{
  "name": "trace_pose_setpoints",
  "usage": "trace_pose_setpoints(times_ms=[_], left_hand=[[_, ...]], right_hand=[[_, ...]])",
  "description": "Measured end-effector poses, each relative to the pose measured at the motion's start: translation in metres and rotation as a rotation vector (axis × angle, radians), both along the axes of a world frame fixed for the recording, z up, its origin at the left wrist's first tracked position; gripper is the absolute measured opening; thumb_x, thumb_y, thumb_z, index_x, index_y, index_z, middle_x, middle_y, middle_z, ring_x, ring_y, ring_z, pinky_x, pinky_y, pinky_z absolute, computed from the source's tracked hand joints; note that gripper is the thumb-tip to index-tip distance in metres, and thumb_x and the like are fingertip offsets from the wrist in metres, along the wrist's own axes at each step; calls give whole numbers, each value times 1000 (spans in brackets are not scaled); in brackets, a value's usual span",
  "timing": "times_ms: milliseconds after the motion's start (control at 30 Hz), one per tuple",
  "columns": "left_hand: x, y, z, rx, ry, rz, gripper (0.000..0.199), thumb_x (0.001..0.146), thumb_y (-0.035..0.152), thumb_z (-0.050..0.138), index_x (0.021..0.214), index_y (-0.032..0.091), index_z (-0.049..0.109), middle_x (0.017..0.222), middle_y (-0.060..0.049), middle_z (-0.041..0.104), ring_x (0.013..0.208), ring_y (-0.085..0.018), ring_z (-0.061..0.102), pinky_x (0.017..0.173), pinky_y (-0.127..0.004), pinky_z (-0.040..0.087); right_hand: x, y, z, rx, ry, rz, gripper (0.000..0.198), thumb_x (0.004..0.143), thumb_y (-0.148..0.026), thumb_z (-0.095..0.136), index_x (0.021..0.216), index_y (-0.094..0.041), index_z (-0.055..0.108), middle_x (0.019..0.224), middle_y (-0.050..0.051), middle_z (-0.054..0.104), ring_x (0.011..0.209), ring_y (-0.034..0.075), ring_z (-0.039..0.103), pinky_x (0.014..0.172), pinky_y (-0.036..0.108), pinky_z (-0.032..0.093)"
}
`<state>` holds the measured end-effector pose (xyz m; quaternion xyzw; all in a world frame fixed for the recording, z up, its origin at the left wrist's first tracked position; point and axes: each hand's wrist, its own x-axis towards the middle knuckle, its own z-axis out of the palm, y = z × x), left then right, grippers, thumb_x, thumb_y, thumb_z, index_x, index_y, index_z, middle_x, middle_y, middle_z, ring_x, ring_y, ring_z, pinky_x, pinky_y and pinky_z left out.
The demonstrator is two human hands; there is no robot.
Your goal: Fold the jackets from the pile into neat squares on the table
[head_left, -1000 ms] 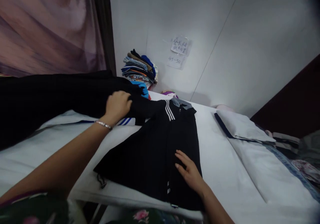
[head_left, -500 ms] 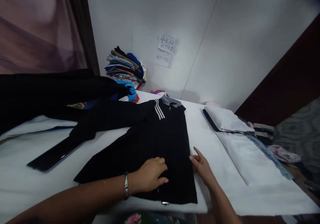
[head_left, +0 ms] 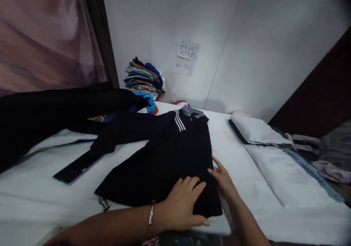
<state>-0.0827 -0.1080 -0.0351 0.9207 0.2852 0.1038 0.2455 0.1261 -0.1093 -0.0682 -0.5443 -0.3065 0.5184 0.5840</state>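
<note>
A black jacket [head_left: 175, 154] with a grey collar and three white shoulder stripes lies on the white-covered table, its right side folded into a straight edge and one sleeve stretched out to the left. My left hand [head_left: 184, 204] is open, palm down on the lower front, fingers spread. By the right edge, my right hand [head_left: 223, 182] touches the cloth with its thumb on top and its index finger stretched along the side; it is open. A drawcord [head_left: 104, 203] pokes out at the lower left hem.
A phone [head_left: 79, 168] lies left, partly under the black sleeve. More black clothing [head_left: 55, 110] is heaped behind it. A folded clothes stack [head_left: 144, 77] stands against the wall; folded white garments [head_left: 255, 129] lie right. Handwritten paper signs [head_left: 188, 50] hang on the wall.
My left hand has slid right across the lower jacket and spread its fingers. My right hand stays at the right edge, its index finger now nearer the cloth. The view has shifted slightly.
</note>
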Motion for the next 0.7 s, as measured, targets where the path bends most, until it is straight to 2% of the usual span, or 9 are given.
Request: trace_pose_setpoints(times_ms=[67, 167, 267, 400, 500, 567, 633, 700], left_hand=[[13, -9, -3, 17, 48, 42, 100, 62, 64, 69, 145, 24, 29, 147, -15, 37, 131, -38, 36, 105, -61, 29], [25, -9, -5, 108, 59, 160, 89, 72, 48, 66, 146, 20, 25, 148, -17, 35, 132, -37, 36, 106, -59, 30], [26, 0, -5, 190, 23, 258, 72, 79, 22, 54, 145, 19, 25, 141, -14, 44, 127, -30, 44, 105, -50, 36], [13, 20, 3, 102, 33, 319, 65, 78, 4, 39, 141, 18, 34, 127, -11, 57, 114, -21, 56, 96, -38, 46], [-4, 30, 13, 71, -34, 282, 59, 77, 4, 40, 133, 21, 45, 126, -7, 60, 113, -19, 57, 96, -35, 46], [-18, 31, 24, 67, -90, 220, 56, 77, 5, 41, 129, 25, 50, 125, -4, 62, 113, -18, 58, 97, -34, 45], [-34, 27, 39, 41, -112, 119, 55, 76, 6, 42, 125, 29, 54, 122, 0, 64, 110, -17, 60, 96, -32, 46], [-55, 20, 56, 0, -100, 3, 56, 75, 6, 44, 123, 33, 57, 118, 4, 66, 106, -15, 62, 94, -28, 47]], right_hand=[[-6, 5, 12, 23, 42, -19, 84, 64, -31, 80, 138, -22, 41, 64, -5, 61, 62, 14, 59, 60, 24, 45], [-16, 13, 27, 46, 84, -32, 85, 62, -29, 80, 138, -25, 41, 62, -7, 59, 55, 11, 55, 52, 21, 42], [-26, 20, 36, 56, 135, -26, 91, 61, -27, 80, 141, -26, 36, 59, -9, 55, 47, 9, 49, 43, 19, 38], [-38, 24, 38, 89, 197, 24, 103, 60, -26, 81, 146, -25, 23, 62, -8, 56, 52, 11, 53, 45, 21, 46], [-40, 26, 37, 99, 172, 72, 107, 64, -30, 80, 149, -25, 15, 58, -9, 54, 50, 12, 54, 46, 24, 50], [-35, 30, 36, 76, 136, 94, 101, 70, -38, 76, 149, -29, 13, 63, -7, 58, 51, 13, 56, 47, 26, 51], [-26, 38, 33, 40, 112, 90, 87, 74, -44, 71, 146, -35, 22, 72, -5, 63, 51, 13, 57, 45, 25, 50], [-14, 52, 28, 8, 112, 60, 70, 75, -46, 69, 137, -34, 39, 75, -3, 65, 51, 12, 57, 43, 23, 47]])
